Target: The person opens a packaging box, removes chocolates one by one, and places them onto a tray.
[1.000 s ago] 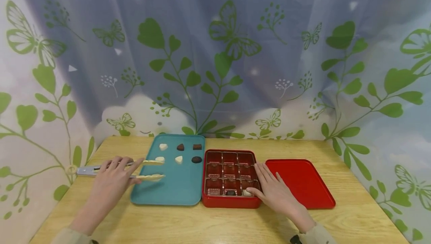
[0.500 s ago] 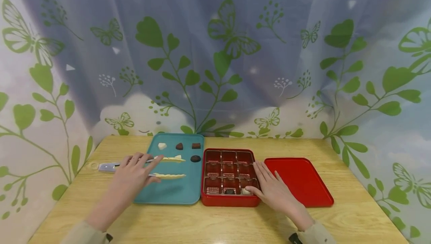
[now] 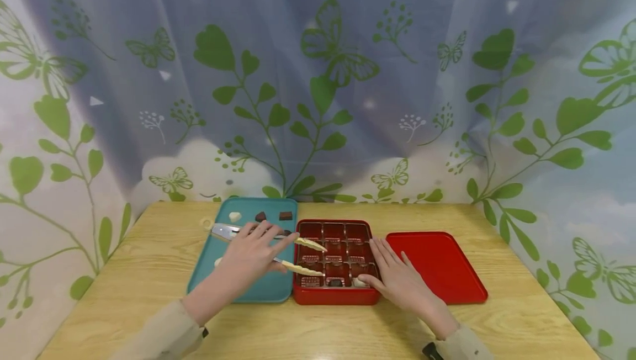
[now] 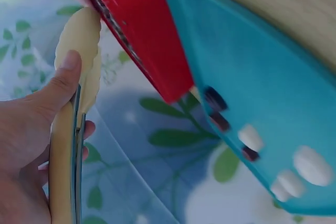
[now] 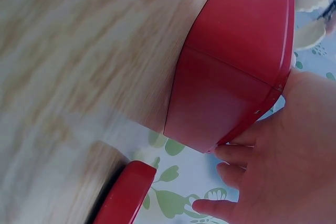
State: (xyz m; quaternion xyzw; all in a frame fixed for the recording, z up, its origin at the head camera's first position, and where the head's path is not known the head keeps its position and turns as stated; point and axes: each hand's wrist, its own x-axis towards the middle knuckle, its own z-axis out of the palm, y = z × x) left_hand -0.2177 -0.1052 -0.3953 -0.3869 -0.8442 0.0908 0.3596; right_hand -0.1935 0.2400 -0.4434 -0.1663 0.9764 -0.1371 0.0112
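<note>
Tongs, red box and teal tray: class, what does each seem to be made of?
Tongs: shiny metal handle, cream tips that look like matte plastic or silicone. Red box: probably painted tin, given its glossy, thin, crisp-edged walls. Teal tray: probably plastic, with a smooth, even, faintly sheened surface.

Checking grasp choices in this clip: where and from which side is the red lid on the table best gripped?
Judging by its pose, take the lid by its right rim, from the right. It lies flat and shallow on the table, so only the raised rim offers a pinch. Its left edge sits close to the box, where the right hand rests.
</note>
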